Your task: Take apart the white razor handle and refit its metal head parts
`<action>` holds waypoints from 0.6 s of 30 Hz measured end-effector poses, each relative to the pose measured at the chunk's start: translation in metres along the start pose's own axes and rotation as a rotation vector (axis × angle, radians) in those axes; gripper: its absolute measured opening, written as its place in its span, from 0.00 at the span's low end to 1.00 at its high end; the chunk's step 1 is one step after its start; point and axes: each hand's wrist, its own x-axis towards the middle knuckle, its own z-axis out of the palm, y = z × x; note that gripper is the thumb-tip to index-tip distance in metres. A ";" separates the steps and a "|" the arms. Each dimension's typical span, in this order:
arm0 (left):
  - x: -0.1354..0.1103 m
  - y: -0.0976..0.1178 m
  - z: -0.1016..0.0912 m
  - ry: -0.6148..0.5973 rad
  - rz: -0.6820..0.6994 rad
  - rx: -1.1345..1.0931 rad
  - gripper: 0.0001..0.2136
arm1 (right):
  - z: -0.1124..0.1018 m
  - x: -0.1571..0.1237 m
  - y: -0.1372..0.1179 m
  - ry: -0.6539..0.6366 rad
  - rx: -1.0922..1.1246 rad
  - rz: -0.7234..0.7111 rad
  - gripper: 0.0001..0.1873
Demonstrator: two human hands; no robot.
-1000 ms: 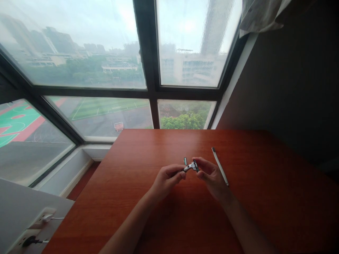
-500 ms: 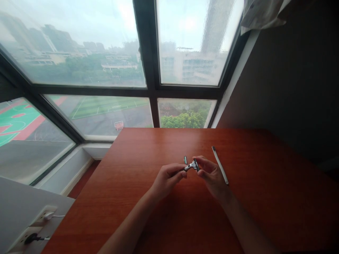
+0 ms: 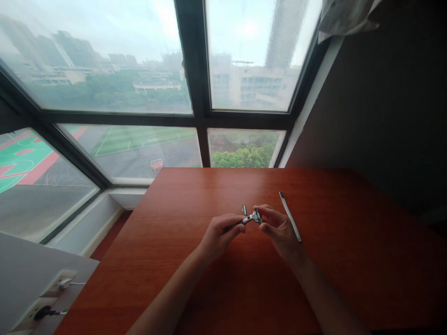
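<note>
A silver and black razor (image 3: 250, 217) is held between my two hands above the table. My left hand (image 3: 220, 235) is closed around its handle, most of which the fingers hide. With thumb and fingers, my right hand (image 3: 277, 228) pinches the ends of the razor's head (image 3: 257, 216). Just beyond the razor, a small razor cartridge (image 3: 244, 210) with a green strip lies on the table. Right of my right hand lies a slim white toothbrush (image 3: 289, 216) with a dark head, pointing away from me.
The reddish-brown wooden table (image 3: 167, 260) reaches to the window frame (image 3: 199, 122) at its far edge. A dark wall (image 3: 384, 102) stands on the right. Low at the left, plugs sit in wall sockets (image 3: 57, 284).
Both hands keep the same grip on the razor, with almost no movement. The whole view has shifted very slightly.
</note>
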 end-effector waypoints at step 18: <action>0.002 0.001 0.001 0.031 -0.093 -0.048 0.15 | 0.000 0.002 0.000 0.082 -0.103 0.035 0.22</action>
